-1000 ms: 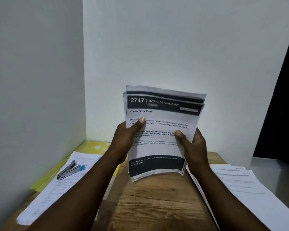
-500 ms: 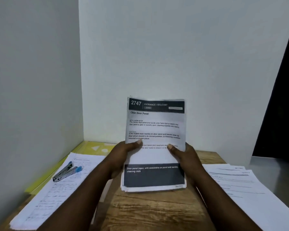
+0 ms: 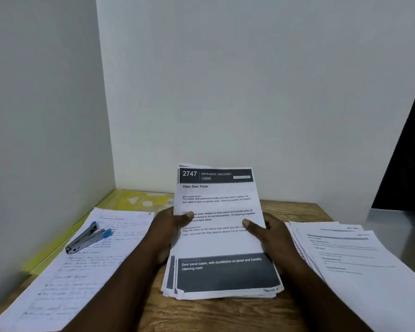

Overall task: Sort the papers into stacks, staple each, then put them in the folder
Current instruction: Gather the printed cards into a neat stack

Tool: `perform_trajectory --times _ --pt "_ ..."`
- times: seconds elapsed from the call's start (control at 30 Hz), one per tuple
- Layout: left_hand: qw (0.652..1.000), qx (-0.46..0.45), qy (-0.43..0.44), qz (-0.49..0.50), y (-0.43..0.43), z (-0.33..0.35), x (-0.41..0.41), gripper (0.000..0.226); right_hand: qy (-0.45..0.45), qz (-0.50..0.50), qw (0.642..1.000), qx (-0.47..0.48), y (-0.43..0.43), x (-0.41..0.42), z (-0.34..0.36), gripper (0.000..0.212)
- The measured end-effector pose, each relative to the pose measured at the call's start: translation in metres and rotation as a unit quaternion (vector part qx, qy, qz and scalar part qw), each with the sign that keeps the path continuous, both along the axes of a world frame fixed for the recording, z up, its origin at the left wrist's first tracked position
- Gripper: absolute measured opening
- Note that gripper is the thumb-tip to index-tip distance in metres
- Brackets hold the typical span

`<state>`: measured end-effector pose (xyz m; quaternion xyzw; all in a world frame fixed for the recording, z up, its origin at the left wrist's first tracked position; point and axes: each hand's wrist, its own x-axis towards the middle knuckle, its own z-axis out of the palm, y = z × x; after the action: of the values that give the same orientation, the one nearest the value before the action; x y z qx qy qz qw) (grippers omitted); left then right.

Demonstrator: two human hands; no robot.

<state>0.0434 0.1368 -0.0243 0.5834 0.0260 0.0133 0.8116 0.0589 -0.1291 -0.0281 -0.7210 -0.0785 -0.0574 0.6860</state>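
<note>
Head cam looking down at both hands on one stack of papers [image 3: 222, 231], right in the middle of the wooden worktop [image 3: 201, 315]. The left hand [image 3: 168, 232] grips the stack's left edge and the right hand [image 3: 273, 238] grips the right edge. Both thumbs are pressed on the front page, and the other fingers are tucked behind, so I can't see them. The stack sits between the two hands, tilted back toward the wall [image 3: 249, 92], and its bottom edge looks like it's down on the wood. The top page reads "2747" and "Clean Door Panel".

Off to the left, a stapler [image 3: 89, 237] with blue tips lies on some handwritten sheets [image 3: 65, 271], with a yellow folder [image 3: 139, 200] partly under them in the corner. More printed pages [image 3: 350, 255] are fanned out just right of the right hand.
</note>
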Motion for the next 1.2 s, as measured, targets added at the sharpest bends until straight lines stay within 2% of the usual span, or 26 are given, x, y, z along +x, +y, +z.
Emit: perform_trajectory --times 0.1,0.23,0.4,0.57,0.8,0.97,1.2 --pt "1.000 -0.009 -0.012 -0.017 -0.001 -0.002 -0.002 0.035 -0.021 -0.049 0.999 -0.004 -0.002 0.003 0.000 0.026" --pt "0.998 -0.022 -0.020 -0.054 0.004 0.001 -0.005 0.041 -0.033 -0.049 0.998 -0.017 -0.005 0.006 -0.001 0.027" --pt "0.999 -0.035 -0.011 -0.037 0.005 0.000 -0.004 0.036 -0.020 -0.056 0.997 -0.049 -0.010 0.015 -0.006 0.034" --pt "0.999 -0.031 -0.021 -0.031 0.005 0.000 -0.004 0.032 -0.053 -0.072 0.996 -0.026 -0.008 0.012 -0.003 0.028" --pt "0.999 -0.033 -0.011 -0.021 0.007 0.002 -0.005 0.030 -0.065 -0.131 0.988 -0.046 -0.018 0.021 -0.009 0.022" --pt "1.000 -0.023 -0.012 -0.016 0.008 0.002 -0.005 0.031 -0.040 -0.120 0.992 -0.001 -0.023 0.024 -0.011 0.017" --pt "0.999 -0.019 -0.020 -0.023 0.008 0.003 -0.007 0.033 -0.019 -0.043 0.997 0.058 -0.013 0.016 -0.005 0.031"
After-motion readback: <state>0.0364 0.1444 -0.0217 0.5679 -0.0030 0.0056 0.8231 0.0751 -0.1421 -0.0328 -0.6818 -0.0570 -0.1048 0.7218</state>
